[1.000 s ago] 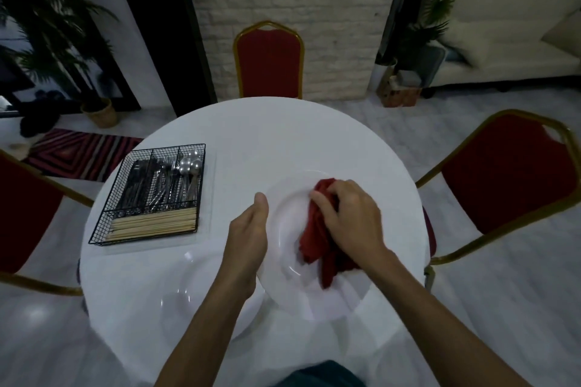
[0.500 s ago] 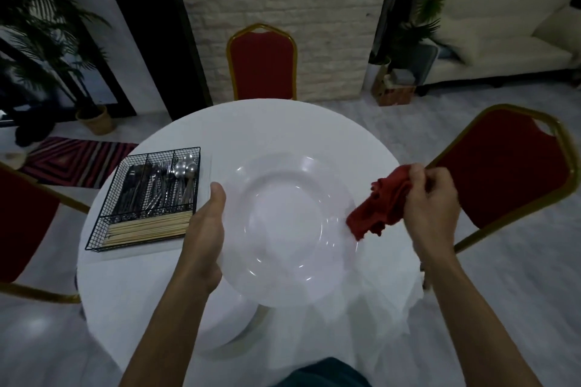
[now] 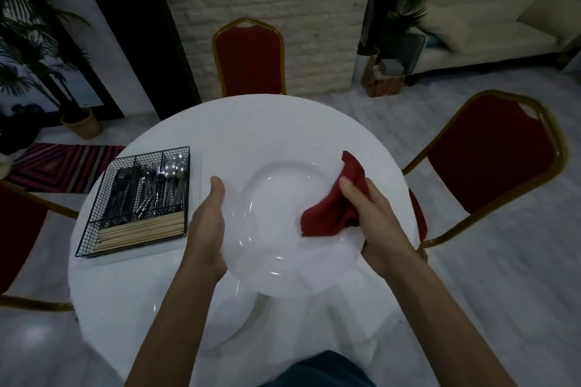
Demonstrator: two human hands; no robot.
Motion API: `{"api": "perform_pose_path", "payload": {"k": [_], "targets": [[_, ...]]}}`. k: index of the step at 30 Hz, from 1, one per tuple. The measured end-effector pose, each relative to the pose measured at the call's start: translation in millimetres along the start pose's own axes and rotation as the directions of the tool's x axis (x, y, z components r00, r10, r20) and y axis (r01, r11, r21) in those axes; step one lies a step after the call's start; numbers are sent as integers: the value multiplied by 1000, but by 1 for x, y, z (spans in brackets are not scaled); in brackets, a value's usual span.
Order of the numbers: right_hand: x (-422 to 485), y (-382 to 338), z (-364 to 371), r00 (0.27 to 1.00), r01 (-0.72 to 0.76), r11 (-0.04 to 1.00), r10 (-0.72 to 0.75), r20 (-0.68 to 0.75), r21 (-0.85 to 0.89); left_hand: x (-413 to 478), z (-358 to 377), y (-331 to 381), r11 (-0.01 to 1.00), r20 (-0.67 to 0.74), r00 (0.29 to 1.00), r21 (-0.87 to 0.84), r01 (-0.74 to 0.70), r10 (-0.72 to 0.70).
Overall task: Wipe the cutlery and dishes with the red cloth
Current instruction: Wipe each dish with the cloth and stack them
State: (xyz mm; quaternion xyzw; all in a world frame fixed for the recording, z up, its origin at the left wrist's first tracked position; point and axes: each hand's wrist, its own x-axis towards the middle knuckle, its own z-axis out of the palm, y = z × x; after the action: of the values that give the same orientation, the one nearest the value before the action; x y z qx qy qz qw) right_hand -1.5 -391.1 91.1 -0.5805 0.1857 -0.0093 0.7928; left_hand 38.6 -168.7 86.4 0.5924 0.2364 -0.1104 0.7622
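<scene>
I hold a large white deep-rimmed plate [image 3: 276, 239] above the round white table [image 3: 251, 122]. My left hand [image 3: 209, 223] grips its left rim, thumb on top. My right hand [image 3: 372, 217] clutches the crumpled red cloth [image 3: 336, 204] and presses it on the plate's right side, over the rim and into the well. A second white plate [image 3: 226, 324] lies on the table below the held one, partly hidden by my left forearm. A black wire caddy [image 3: 138, 198] at the table's left holds spoons, forks, dark-handled knives and a row of chopsticks.
Red chairs with gold frames stand around the table: one behind it [image 3: 250, 56], one to the right [image 3: 490, 166], one at the left edge [image 3: 19, 239]. A striped rug [image 3: 63, 163] and potted plants lie beyond on the left, a pale sofa [image 3: 490, 28] at the back right.
Half a second ago the cloth was off the plate's right edge; my right hand has brought it back onto the plate. The plate sits higher and flatter toward me than a second ago.
</scene>
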Motion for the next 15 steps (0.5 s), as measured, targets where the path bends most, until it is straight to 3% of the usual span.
{"api": "perform_pose_path", "payload": {"k": [2, 5, 8, 10, 13, 15], "targets": [[1, 0, 1, 999, 50, 997, -50, -10, -59, 7, 1, -3, 996, -72, 995, 57, -70, 74], [2, 2, 7, 978, 151, 959, -180, -102, -241, 21, 3, -17, 884, -79, 964, 425, -196, 252], [-2, 13, 19, 909, 302, 795, -406, -91, -527, 24, 10, -32, 735, -51, 943, 642, -220, 327], [-9, 25, 26, 864, 409, 698, -504, 2, -588, 17, 19, -32, 739, -13, 938, 620, -265, 348], [-16, 49, 29, 773, 570, 502, -595, 219, -650, 14, 35, -15, 913, 94, 984, 369, -175, 151], [-22, 59, 26, 763, 613, 497, -575, 296, -614, 17, 40, -3, 943, 129, 989, 317, -104, 65]]}}
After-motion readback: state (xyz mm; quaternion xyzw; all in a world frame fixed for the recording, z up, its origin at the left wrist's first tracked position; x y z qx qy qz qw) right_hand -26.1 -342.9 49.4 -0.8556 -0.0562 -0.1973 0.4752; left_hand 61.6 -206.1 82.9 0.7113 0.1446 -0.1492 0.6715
